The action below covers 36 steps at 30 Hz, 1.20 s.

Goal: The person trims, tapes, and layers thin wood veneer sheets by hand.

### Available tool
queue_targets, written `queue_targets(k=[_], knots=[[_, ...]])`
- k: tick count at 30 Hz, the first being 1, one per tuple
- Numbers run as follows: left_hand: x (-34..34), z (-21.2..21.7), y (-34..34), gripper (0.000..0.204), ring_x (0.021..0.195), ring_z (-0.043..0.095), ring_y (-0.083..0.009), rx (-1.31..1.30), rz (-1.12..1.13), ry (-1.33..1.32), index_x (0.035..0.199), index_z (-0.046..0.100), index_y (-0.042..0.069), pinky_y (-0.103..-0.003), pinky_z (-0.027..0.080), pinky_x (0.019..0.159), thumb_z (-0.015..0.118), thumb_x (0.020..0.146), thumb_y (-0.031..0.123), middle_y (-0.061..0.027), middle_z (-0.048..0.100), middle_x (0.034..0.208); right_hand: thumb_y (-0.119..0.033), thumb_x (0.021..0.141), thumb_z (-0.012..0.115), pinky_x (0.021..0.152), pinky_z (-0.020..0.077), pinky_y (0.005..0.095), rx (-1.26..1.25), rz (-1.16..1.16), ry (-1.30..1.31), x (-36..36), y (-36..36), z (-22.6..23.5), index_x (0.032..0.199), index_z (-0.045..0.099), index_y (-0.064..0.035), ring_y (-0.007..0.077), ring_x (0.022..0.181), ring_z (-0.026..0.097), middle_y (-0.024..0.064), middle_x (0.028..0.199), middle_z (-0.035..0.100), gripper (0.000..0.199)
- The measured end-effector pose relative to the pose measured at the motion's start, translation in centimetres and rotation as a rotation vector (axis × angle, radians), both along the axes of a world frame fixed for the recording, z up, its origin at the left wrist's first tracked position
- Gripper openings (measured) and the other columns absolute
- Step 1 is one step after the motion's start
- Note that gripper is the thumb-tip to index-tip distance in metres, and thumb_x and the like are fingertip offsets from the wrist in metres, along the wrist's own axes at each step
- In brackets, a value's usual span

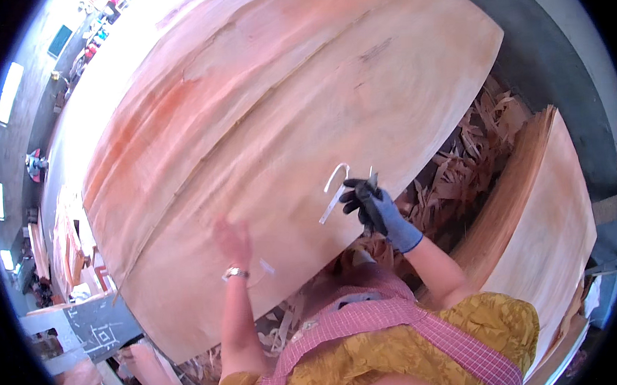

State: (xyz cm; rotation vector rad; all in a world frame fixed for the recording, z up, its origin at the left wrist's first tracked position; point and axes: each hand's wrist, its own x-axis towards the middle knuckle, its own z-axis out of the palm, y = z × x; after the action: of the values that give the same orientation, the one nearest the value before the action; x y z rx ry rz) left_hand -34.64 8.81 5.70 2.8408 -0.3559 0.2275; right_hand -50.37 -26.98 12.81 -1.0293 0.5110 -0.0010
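A large, thin sheet of pale reddish wood veneer (306, 137) spreads before me, with ripples and a long raised seam across it. My left hand (233, 242), bare and with a metal watch (235, 272) at the wrist, is over its near part, fingers stretched out though blurred. My right hand (372, 205) wears a blue glove with dark fingers, closed above the sheet's near right edge. A curled strip of white tape (333, 204) hangs at its fingertips. Something slim and greyish also pokes up from that hand, its kind unclear. Beside my left wrist a short whitish tape piece (267, 266) lies on the veneer.
To my right stands a thick stack of veneer sheets (529, 210). Torn veneer scraps (452, 176) fill the gap between it and the large sheet. A grey metal frame (101, 325) is at the lower left, with more wood pieces (73, 237) beyond.
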Motion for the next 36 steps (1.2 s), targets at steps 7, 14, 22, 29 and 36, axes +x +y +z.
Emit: queue_targets(k=[7,14,22,29,36], knots=[[-8.0,4.0,-14.8,0.054,0.131,0.043,-0.0317,-0.099,-0.352,0.25,0.134,0.05,0.011,-0.045,0.03,0.11,0.067,0.084,0.025,-0.0128,0.05,0.137,-0.016,0.086,0.067,0.079,0.0537,0.0318,-1.13,0.112,-0.12,-0.3,-5.4,-4.3,0.117,0.065,-0.0126,0.0205,0.097,0.063,0.006,0.111,0.065,0.031],[-8.5,-0.2,-13.0,0.07,0.145,0.023,-0.0303,-0.025,-0.185,0.093,0.148,0.035,0.013,-0.052,0.013,0.119,0.063,0.086,0.029,-0.0101,0.032,0.154,-0.018,0.082,0.065,0.078,0.0562,0.0398,-1.757,0.536,-0.331,4.3,-5.2,-5.5,0.122,0.061,-0.0216,0.0231,0.105,0.059,0.0048,0.129,0.056,0.04],[-8.3,-1.9,-12.0,0.071,0.146,0.022,-0.0306,0.068,-0.193,0.053,0.149,0.033,0.014,-0.053,0.014,0.119,0.059,0.087,0.037,-0.0093,0.029,0.155,-0.02,0.081,0.069,0.078,0.0548,0.0394,-1.791,0.489,-0.227,9.5,-4.2,-4.5,0.111,0.064,-0.0156,0.0259,0.1,0.06,0.0069,0.12,0.061,0.03],[-8.4,-1.5,-11.9,0.072,0.145,0.023,-0.0315,0.044,-0.179,0.052,0.15,0.032,0.014,-0.053,0.014,0.118,0.059,0.087,0.037,-0.0097,0.029,0.155,-0.013,0.091,0.067,0.074,0.0508,0.0254,-0.246,0.076,0.038,3.0,-5.8,-2.1,0.103,0.064,-0.0012,0.0146,0.084,0.063,0.0125,0.104,0.069,0.017],[-8.3,-0.9,-12.1,0.068,0.145,0.023,-0.0307,0.022,-0.185,0.046,0.148,0.035,0.012,-0.051,0.014,0.119,0.059,0.087,0.032,-0.0109,0.032,0.153,-0.037,0.087,0.071,0.082,0.0528,0.0389,-1.416,0.109,0.107,6.9,-3.9,-2.5,0.112,0.065,-0.008,0.0283,0.095,0.064,0.0134,0.108,0.063,0.039]])
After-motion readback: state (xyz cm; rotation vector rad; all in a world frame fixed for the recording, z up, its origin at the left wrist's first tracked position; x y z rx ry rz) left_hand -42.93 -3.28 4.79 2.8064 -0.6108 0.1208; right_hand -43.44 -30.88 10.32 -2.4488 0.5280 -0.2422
